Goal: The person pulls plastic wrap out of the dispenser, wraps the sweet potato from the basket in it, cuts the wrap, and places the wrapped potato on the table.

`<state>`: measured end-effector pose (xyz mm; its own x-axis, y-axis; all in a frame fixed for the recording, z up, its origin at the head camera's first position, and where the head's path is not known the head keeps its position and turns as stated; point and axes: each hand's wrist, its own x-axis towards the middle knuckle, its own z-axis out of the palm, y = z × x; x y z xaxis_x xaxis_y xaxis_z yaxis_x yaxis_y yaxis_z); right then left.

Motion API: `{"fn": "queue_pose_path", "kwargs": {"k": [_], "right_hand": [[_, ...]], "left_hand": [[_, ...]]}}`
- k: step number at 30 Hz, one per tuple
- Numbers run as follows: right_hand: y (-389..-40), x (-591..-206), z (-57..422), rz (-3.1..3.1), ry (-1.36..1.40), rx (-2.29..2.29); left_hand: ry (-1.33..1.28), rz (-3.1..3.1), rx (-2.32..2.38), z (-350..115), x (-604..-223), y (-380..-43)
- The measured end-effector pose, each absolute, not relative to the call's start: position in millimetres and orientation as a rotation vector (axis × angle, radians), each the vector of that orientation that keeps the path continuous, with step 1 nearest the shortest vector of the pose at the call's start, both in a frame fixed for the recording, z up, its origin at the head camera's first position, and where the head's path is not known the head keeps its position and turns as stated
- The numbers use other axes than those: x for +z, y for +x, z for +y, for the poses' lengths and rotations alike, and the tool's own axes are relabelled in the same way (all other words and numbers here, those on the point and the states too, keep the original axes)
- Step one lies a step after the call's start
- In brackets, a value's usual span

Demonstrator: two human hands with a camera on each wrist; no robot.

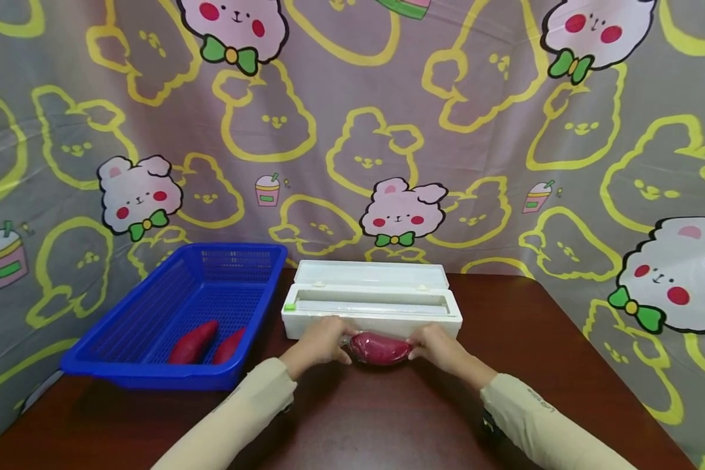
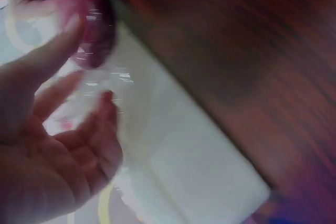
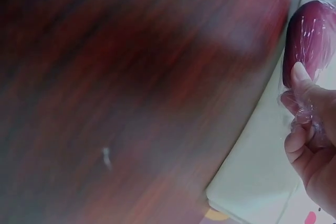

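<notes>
A red-purple sweet potato (image 1: 380, 348) in shiny cling film is held lengthwise between both hands, just in front of a white cling film dispenser (image 1: 373, 322). My left hand (image 1: 323, 341) grips its left end; in the left wrist view the thumb lies against the sweet potato (image 2: 97, 24) and loose film (image 2: 118, 77) hangs by the curled fingers. At the other end, my right hand (image 1: 440, 347) pinches the gathered film, its thumb pressed on the sweet potato (image 3: 307, 40) in the right wrist view. The dispenser's lid (image 1: 373, 273) stands raised behind, showing a roll inside.
To the left stands a blue plastic basket (image 1: 153, 373) with two unwrapped sweet potatoes (image 1: 194, 343) inside. Everything rests on a dark red-brown wooden table (image 1: 523, 339). Behind it hangs a cartoon-patterned curtain (image 1: 329, 98).
</notes>
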<state>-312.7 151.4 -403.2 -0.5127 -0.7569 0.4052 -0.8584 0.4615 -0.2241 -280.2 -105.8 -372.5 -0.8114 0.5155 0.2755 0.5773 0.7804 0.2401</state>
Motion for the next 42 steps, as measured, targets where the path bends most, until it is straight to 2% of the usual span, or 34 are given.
{"fn": "queue_pose_path", "kwargs": {"k": [3,11,17,21,25,28,30,32,35,37,42], "right_hand": [[-311.4,-405.5,152.4,-2.460,1.385,0.607],[-308.0,-406.3,154.7,-2.472,1.328,0.550],[-302.2,-397.6,155.2,-2.482,1.186,0.364],[-297.2,-388.3,153.7,-2.512,1.067,0.267],[-293.6,-378.8,151.3,-2.513,0.975,0.185],[-293.0,-372.4,148.7,-2.497,0.948,0.184],[-293.5,-368.9,146.5,-2.506,0.939,0.227],[-294.8,-366.9,144.4,-2.520,0.930,0.292],[-298.3,-366.8,141.1,-2.535,0.947,0.420],[-300.9,-368.0,138.6,-2.531,0.965,0.501],[-305.1,-367.6,129.4,-2.516,0.974,0.639]], "left_hand": [[-0.742,-2.682,-0.488,-108.0,-366.3,-274.7],[-0.033,-2.371,-0.795,-122.1,-371.9,-285.2],[0.205,-2.261,-0.969,-128.7,-385.0,-293.6],[0.268,-2.127,-1.140,-129.6,-391.8,-300.1],[0.208,-1.988,-1.238,-139.1,-412.0,-316.5],[0.153,-1.918,-1.182,-157.3,-458.9,-357.3],[0.168,-1.967,-1.201,-164.5,-468.1,-367.8],[0.195,-2.022,-1.251,-165.2,-465.1,-367.0],[0.263,-2.168,-1.399,-155.2,-417.0,-327.1],[0.287,-2.195,-1.444,-150.6,-399.3,-312.0],[0.314,-2.192,-1.510,-147.3,-388.2,-301.5]]}}
